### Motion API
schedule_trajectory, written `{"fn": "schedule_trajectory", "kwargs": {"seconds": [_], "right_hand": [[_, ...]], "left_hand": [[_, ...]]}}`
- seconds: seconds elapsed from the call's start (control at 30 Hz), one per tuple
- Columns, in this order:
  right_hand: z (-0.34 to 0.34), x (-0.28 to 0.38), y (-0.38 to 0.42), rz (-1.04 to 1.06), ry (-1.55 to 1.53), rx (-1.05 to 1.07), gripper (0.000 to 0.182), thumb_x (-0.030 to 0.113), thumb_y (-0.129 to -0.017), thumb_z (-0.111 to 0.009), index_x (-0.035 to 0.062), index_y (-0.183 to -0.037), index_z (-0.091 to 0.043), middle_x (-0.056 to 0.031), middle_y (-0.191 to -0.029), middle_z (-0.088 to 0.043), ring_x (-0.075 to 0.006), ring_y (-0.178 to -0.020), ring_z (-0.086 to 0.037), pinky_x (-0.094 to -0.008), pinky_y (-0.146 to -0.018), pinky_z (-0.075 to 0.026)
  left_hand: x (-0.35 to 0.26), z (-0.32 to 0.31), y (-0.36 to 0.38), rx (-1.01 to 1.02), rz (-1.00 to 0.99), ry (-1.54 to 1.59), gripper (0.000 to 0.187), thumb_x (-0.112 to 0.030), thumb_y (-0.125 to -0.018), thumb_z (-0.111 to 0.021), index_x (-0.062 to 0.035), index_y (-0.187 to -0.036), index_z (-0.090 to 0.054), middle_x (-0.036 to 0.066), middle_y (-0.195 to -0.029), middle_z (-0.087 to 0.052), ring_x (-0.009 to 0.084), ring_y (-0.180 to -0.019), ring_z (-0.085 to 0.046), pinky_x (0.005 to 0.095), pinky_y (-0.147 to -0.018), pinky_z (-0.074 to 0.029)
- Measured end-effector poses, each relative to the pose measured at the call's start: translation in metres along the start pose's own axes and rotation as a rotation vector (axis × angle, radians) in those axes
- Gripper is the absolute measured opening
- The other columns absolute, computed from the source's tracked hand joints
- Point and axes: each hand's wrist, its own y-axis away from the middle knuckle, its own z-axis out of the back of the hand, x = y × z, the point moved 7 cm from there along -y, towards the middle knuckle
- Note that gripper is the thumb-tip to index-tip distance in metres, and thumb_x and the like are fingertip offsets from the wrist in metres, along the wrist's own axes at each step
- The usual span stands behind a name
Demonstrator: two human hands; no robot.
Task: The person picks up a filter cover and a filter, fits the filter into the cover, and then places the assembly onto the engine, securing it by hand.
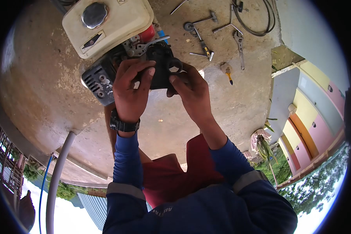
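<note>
We crouch over a small engine [117, 50] that sits on the concrete floor [46, 97], its cream fuel tank [113, 23] topped by a metal cap [93, 15]. Our left hand [130, 91], a black watch [123, 124] on its wrist, and our right hand [191, 91] both grip the black air-filter housing [162, 64] pressed against the engine's side, beside the ribbed muffler guard [97, 82]. Wrenches [240, 45], a yellow-handled screwdriver [228, 74] and a coiled cable [257, 19] lie well apart beyond it
</note>
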Motion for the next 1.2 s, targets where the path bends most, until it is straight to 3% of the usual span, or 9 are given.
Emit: {"fn": "schedule_trajectory", "kwargs": {"seconds": [0.1, 0.2, 0.33, 0.4, 0.5, 0.63, 0.9, 1.17, 1.2], "right_hand": [[0.015, 0.006, 0.010, -0.068, -0.069, 0.043, 0.043, 0.007, -0.097, -0.061, -0.0063, -0.136, -0.045, -0.0133, -0.088, -0.069, -0.0153, -0.069, -0.066, -0.0287, -0.065, -0.055], [0.026, 0.004, 0.015, -0.232, -0.187, 0.083, 0.046, 0.011, -0.099, -0.060, -0.0070, -0.137, -0.043, -0.0149, -0.085, -0.069, -0.0162, -0.067, -0.066, -0.0286, -0.063, -0.054], [0.027, 0.005, 0.014, -0.336, -0.257, 0.076, 0.036, 0.020, -0.101, -0.059, -0.0050, -0.126, -0.054, -0.0151, -0.085, -0.068, -0.0151, -0.065, -0.063, -0.0275, -0.060, -0.052], [0.025, 0.008, 0.008, -0.288, -0.157, 0.086, 0.031, 0.021, -0.101, -0.060, -0.0035, -0.120, -0.058, -0.0134, -0.085, -0.068, -0.0133, -0.064, -0.062, -0.0265, -0.059, -0.051], [0.021, 0.007, 0.000, -0.158, 0.045, 0.103, 0.026, 0.022, -0.101, -0.060, -0.0013, -0.113, -0.062, -0.0092, -0.083, -0.068, -0.0099, -0.063, -0.059, -0.0247, -0.058, -0.048], [0.022, 0.006, -0.005, 0.006, 0.277, 0.056, 0.023, 0.020, -0.100, -0.063, -0.0012, -0.110, -0.062, -0.0034, -0.078, -0.066, -0.0067, -0.062, -0.055, -0.0237, -0.057, -0.045], [0.023, 0.004, -0.009, 0.047, 0.350, 0.044, 0.021, 0.018, -0.098, -0.066, -0.0009, -0.105, -0.063, -0.0030, -0.076, -0.065, -0.0065, -0.063, -0.056, -0.0238, -0.057, -0.046], [0.024, 0.000, -0.013, 0.079, 0.378, 0.017, 0.017, 0.015, -0.097, -0.067, -0.0011, -0.101, -0.063, -0.0039, -0.076, -0.066, -0.0069, -0.068, -0.061, -0.0235, -0.058, -0.048], [0.024, -0.001, -0.012, 0.056, 0.378, 0.030, 0.019, 0.017, -0.097, -0.067, -0.0008, -0.104, -0.062, -0.0044, -0.082, -0.067, -0.0083, -0.074, -0.063, -0.0246, -0.064, -0.050]], "left_hand": [[-0.007, -0.003, 0.009, 0.189, 0.079, 0.282, 0.029, -0.003, -0.085, -0.078, -0.0063, -0.114, -0.072, 0.007, -0.112, -0.060, 0.0144, -0.089, -0.062, 0.0266, -0.073, -0.050], [-0.019, -0.002, 0.012, 0.372, -0.061, 0.040, 0.036, -0.006, -0.083, -0.081, -0.0053, -0.117, -0.070, 0.007, -0.112, -0.063, 0.0140, -0.098, -0.062, 0.0278, -0.075, -0.050], [0.007, -0.005, 0.021, 0.345, -0.105, -0.116, 0.037, -0.007, -0.084, -0.080, -0.0017, -0.119, -0.067, 0.007, -0.107, -0.067, 0.0129, -0.093, -0.064, 0.0276, -0.074, -0.052], [0.031, 0.000, 0.024, 0.165, 0.257, 0.145, 0.033, -0.005, -0.088, -0.077, 0.0017, -0.118, -0.064, 0.007, -0.098, -0.070, 0.0112, -0.084, -0.065, 0.0259, -0.071, -0.053], [0.034, 0.002, 0.020, 0.035, 0.338, 0.284, 0.032, -0.004, -0.092, -0.073, 0.0026, -0.121, -0.060, 0.008, -0.091, -0.071, 0.0099, -0.075, -0.064, 0.0237, -0.067, -0.052], [0.037, -0.003, 0.016, 0.034, 0.317, 0.347, 0.036, -0.003, -0.093, -0.071, 0.0021, -0.125, -0.056, 0.009, -0.091, -0.071, 0.0086, -0.074, -0.063, 0.0237, -0.064, -0.051], [0.034, -0.006, 0.017, 0.035, 0.360, 0.365, 0.050, -0.006, -0.094, -0.070, -0.0034, -0.140, -0.050, 0.007, -0.087, -0.071, 0.0090, -0.072, -0.065, 0.0242, -0.064, -0.051], [0.040, -0.002, 0.016, 0.056, 0.309, 0.221, 0.041, -0.006, -0.100, -0.061, -0.0018, -0.140, -0.053, 0.008, -0.093, -0.073, 0.0102, -0.075, -0.067, 0.0238, -0.065, -0.051], [0.040, -0.001, 0.016, 0.044, 0.304, 0.205, 0.040, -0.007, -0.100, -0.061, -0.0022, -0.139, -0.054, 0.008, -0.093, -0.073, 0.0101, -0.075, -0.067, 0.0237, -0.066, -0.051]]}}
